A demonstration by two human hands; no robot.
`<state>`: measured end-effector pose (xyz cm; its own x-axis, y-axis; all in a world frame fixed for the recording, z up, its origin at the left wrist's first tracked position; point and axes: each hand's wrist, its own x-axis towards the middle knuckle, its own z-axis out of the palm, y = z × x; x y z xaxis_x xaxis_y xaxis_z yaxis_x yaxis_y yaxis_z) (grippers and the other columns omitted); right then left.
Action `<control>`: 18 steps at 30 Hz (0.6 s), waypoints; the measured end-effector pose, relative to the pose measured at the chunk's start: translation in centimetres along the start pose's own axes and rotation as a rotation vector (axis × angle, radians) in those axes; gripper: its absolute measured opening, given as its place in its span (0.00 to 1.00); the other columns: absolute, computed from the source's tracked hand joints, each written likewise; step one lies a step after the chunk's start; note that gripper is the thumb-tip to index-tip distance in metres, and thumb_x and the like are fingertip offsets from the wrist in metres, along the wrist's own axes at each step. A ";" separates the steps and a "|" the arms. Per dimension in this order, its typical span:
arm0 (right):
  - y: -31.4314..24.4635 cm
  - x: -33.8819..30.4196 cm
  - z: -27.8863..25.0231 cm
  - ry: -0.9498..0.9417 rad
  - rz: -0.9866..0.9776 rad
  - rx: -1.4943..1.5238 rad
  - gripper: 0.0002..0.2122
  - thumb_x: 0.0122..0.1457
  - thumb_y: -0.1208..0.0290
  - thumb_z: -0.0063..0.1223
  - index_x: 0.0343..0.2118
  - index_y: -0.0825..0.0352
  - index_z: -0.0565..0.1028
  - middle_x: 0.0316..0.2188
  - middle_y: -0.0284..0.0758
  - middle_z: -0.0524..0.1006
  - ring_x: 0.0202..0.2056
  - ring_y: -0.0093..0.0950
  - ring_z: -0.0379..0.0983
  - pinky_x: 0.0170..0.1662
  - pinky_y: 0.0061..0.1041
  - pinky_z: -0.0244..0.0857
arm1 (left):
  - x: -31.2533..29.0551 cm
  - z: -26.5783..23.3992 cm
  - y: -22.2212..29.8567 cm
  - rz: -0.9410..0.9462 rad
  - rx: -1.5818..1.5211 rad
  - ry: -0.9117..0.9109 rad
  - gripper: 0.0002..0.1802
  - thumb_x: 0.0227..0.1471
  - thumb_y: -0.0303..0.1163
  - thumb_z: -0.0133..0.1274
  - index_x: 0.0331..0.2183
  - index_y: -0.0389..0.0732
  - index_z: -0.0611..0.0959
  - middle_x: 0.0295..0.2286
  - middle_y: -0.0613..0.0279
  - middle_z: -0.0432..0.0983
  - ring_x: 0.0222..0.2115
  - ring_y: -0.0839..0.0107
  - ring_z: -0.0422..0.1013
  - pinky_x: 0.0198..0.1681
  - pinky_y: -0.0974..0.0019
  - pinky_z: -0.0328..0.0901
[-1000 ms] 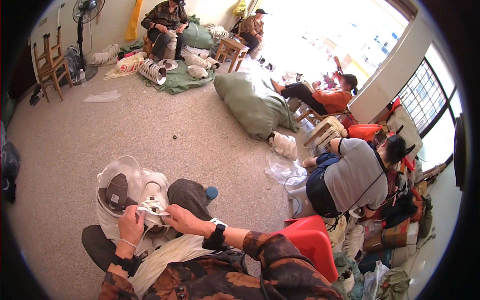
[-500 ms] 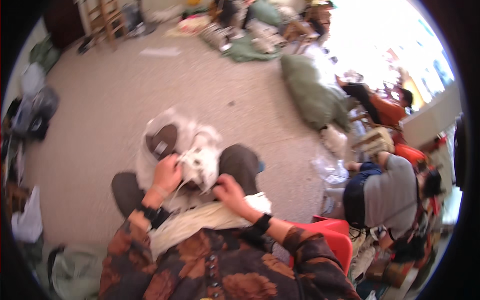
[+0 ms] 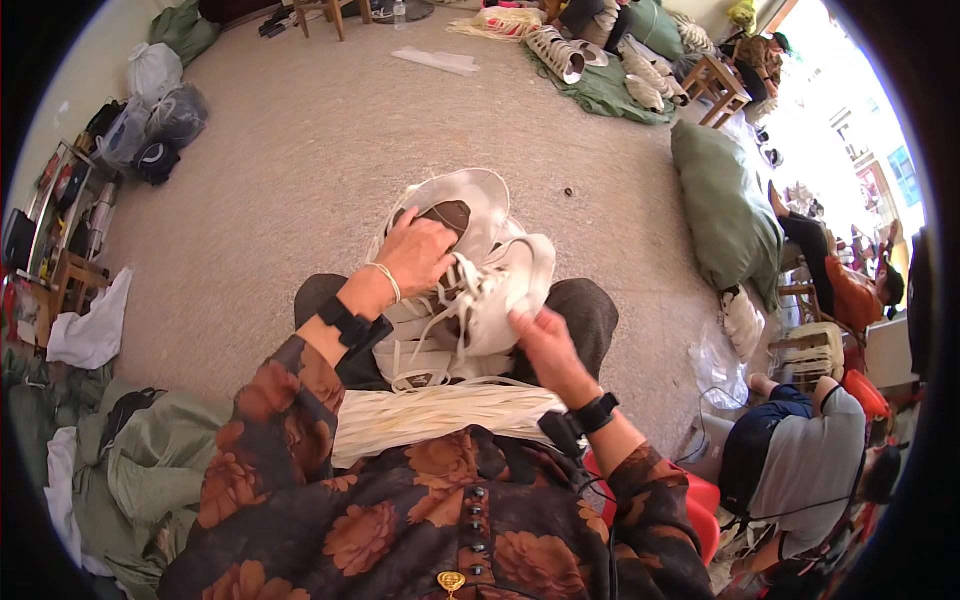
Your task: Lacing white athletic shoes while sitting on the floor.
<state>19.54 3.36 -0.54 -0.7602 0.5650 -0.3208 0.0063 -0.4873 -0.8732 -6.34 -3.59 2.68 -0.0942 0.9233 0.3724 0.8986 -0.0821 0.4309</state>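
Note:
A white lace-up shoe (image 3: 505,310) is held above my lap, its pale laces (image 3: 455,290) hanging loose across the front. My right hand (image 3: 548,345) pinches its right side between thumb and fingers. To the upper left, my left hand (image 3: 415,258) lies with bent fingers over the brown lining (image 3: 447,216) of another white shoe (image 3: 475,195); what its fingertips hold is hidden. More white shoe parts (image 3: 405,350) lie beneath, between my knees. A bundle of cream laces (image 3: 440,415) stretches across my lap.
A full green sack (image 3: 725,210) stands at the right, near a person in a grey shirt (image 3: 805,460). My red chair (image 3: 700,510) shows beside my right arm. Plastic bags (image 3: 165,105) sit at the far left; several white shoes (image 3: 645,80) lie at the back.
The view has swung left and sharpened. My right hand has come from beside the shoe to grip its side. My left hand has shifted from the laces up to the brown lining.

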 end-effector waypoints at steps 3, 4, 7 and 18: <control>-3.8 2.4 0.0 -0.023 -0.044 -0.004 0.15 0.66 0.66 0.51 0.50 0.71 0.74 0.41 0.32 0.80 0.41 0.21 0.76 0.45 0.24 0.70 | -2.1 1.2 -0.7 0.008 0.448 -0.631 0.22 0.60 0.45 0.45 0.28 0.42 0.87 0.26 0.56 0.80 0.32 0.61 0.76 0.47 0.59 0.58; -5.2 2.8 1.0 -0.008 -0.058 -0.001 0.15 0.66 0.65 0.50 0.50 0.70 0.74 0.40 0.32 0.80 0.40 0.20 0.76 0.45 0.23 0.70 | -3.1 1.7 -1.1 0.003 0.454 -0.630 0.22 0.60 0.45 0.45 0.28 0.42 0.87 0.26 0.56 0.80 0.32 0.61 0.76 0.47 0.59 0.58; -6.5 5.2 3.0 -0.026 -0.113 0.032 0.15 0.66 0.66 0.49 0.50 0.70 0.73 0.39 0.32 0.80 0.38 0.20 0.76 0.43 0.23 0.71 | -4.0 1.9 0.0 0.047 0.429 -0.520 0.15 0.56 0.40 0.50 0.27 0.44 0.86 0.26 0.59 0.79 0.29 0.62 0.75 0.41 0.60 0.60; -7.5 12.1 5.0 0.034 -0.292 -0.207 0.10 0.66 0.67 0.49 0.37 0.71 0.75 0.29 0.28 0.77 0.29 0.16 0.70 0.32 0.19 0.66 | -6.8 4.2 2.3 0.018 0.589 -0.560 0.17 0.46 0.32 0.56 0.38 0.34 0.80 0.37 0.51 0.78 0.41 0.58 0.71 0.53 0.55 0.58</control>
<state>7.02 10.54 4.00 -0.7275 0.6839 -0.0560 -0.0738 -0.1591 -0.9845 -1.83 -8.45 -2.27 0.0107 0.9872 -0.1590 0.9907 -0.0320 -0.1323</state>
